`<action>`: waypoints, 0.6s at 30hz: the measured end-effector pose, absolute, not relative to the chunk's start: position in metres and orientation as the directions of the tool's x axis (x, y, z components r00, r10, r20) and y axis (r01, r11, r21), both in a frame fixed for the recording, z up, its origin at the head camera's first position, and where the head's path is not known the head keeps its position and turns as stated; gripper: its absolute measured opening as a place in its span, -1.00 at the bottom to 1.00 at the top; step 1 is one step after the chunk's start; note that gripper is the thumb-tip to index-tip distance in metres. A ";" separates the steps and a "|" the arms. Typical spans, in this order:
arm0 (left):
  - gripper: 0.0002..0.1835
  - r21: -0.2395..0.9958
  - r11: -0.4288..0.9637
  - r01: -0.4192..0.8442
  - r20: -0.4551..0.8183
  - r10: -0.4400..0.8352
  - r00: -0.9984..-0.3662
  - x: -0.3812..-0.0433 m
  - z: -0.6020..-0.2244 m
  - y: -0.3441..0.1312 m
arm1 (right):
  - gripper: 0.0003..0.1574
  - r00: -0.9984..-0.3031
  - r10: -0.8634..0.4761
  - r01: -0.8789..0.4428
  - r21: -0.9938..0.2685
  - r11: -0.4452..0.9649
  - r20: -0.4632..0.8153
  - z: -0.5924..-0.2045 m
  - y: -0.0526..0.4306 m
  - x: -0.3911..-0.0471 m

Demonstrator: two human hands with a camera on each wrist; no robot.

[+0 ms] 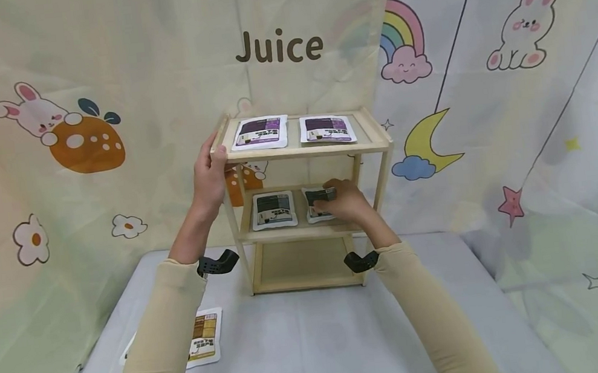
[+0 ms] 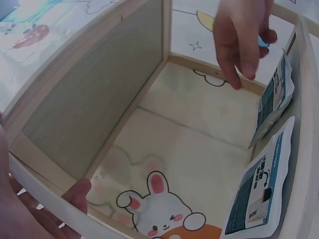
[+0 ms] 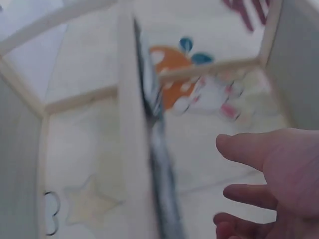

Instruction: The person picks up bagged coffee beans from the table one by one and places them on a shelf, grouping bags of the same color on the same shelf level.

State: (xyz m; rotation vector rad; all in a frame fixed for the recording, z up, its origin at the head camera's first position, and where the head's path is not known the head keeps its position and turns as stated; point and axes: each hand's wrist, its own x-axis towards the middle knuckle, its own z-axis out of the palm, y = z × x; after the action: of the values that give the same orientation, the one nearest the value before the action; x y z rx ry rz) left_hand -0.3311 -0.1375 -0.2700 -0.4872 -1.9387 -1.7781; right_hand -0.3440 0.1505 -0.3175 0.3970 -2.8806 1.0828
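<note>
Head: left hand (image 1: 209, 180) grips the top shelf (image 1: 301, 153) at its left edge; right hand (image 1: 346, 200) before right teal pouch (image 1: 313, 196), toward the middle shelf's (image 1: 282, 235) right edge; left teal pouch (image 1: 273, 211) near its left edge | Left wrist: right fingers loose, apart from both | Right wrist: hand holds nothing, pouches blurred

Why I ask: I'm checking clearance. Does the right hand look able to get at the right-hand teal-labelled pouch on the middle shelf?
Probably yes: the right hand reaches into the wooden rack, its open fingers above that teal-labelled pouch, with nothing visible between.
</note>
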 end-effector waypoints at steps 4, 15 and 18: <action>-0.34 0.831 0.101 0.548 0.554 -0.049 -0.831 -0.332 -0.271 -0.137 | -0.32 -0.930 -0.310 -0.365 -0.597 0.715 0.197 -0.304 0.147 -0.324; -0.33 0.832 0.084 0.548 0.553 -0.054 -0.831 -0.332 -0.270 -0.136 | -0.56 -0.880 -0.401 -0.460 -0.670 0.583 0.255 -0.270 0.160 -0.253; -0.33 0.831 0.086 0.550 0.555 -0.054 -0.830 -0.331 -0.269 -0.136 | -0.60 -0.865 -0.405 -0.487 -0.691 0.534 0.296 -0.267 0.173 -0.236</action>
State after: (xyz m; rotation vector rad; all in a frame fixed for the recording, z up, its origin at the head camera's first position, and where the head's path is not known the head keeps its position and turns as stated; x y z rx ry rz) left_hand -0.3313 -0.1364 -0.2695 -0.4872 -1.9236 -1.7938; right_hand -0.2364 0.1733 -0.2672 0.7772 -2.6633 1.2473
